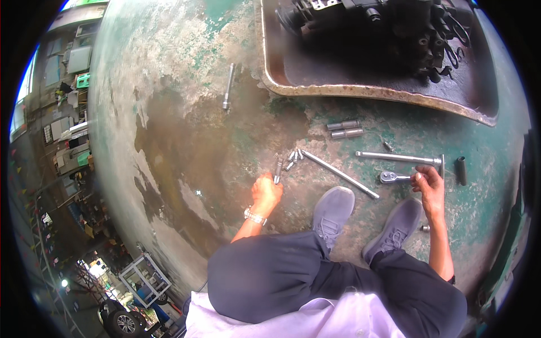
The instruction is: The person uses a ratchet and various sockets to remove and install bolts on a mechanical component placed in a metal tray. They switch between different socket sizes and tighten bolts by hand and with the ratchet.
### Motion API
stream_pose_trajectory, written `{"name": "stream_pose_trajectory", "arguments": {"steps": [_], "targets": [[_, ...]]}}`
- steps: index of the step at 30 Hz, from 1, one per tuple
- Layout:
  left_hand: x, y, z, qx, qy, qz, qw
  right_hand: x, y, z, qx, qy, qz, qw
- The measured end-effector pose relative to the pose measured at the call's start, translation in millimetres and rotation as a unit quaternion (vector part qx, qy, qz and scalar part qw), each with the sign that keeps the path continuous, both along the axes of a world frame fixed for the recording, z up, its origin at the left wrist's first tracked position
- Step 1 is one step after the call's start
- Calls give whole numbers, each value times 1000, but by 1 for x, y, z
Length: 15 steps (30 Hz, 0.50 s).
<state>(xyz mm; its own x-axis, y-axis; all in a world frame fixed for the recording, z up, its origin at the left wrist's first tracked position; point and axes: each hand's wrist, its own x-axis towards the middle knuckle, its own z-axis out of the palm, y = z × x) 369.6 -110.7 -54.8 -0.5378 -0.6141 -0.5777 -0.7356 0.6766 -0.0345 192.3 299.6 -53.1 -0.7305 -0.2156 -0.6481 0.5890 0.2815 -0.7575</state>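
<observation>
Over at the far left, machinery and clutter are crowding the workshop's edge, and a dark wheel (125,323) is showing low down beside a white metal frame (145,280). Coming onto the stained green floor (186,141), a slim metal bar (229,86) is lying well apart from the other tools. Next, the left hand (266,194), with a watch (255,217) on its wrist, is closing in a fist around a metal socket (278,169), whose end is sticking out past the fingers. Just beyond it, a few small sockets (293,160) are lying in a loose cluster, and a long rod (341,174) is slanting away from them toward the person's shoes (333,211). Farther out, two long sockets (346,129) are lying side by side near the rim of a big rusty tray (344,91), which is holding a blackened mechanical assembly (394,28). Continuing right, a small dark fitting (387,146) is lying just above a long bar (397,158), and below that bar a ratchet (389,177) is resting head-left on the floor. The right hand (430,188) is bending its fingers inward, nearly closed, and gripping the ratchet's handle end. Past it, a dark socket (461,170) is lying alone.
</observation>
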Motion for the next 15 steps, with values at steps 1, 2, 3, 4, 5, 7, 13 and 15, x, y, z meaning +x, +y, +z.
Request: {"name": "stream_pose_trajectory", "arguments": {"steps": [1,2,3,4,5,7,13,15], "targets": [[0,-2,1,-6,-2,5,1000,0,0,1,-6,-5,-7,1000],[0,-3,2,-6,-7,1,1000,0,-1,1,5,-4,-4,1000],[0,-4,2,-4,-13,0,1000,0,0,1,8,-4,-4,1000],[0,-6,2,-3,-9,-3,1000,0,0,1,12,-3,-5,1000],[-2,-10,3,2,-7,17,1000,-1,0,1,17,-1,-4,1000],[-7,-23,6,7,32,56,998,-1,1,1,12,-2,-9,1000],[-74,-106,28,-87,158,111,977,1,8,-4,10,-4,-8,1000],[-110,-134,38,-129,193,66,970,1,9,-5,5,-3,-16,1000]]}}
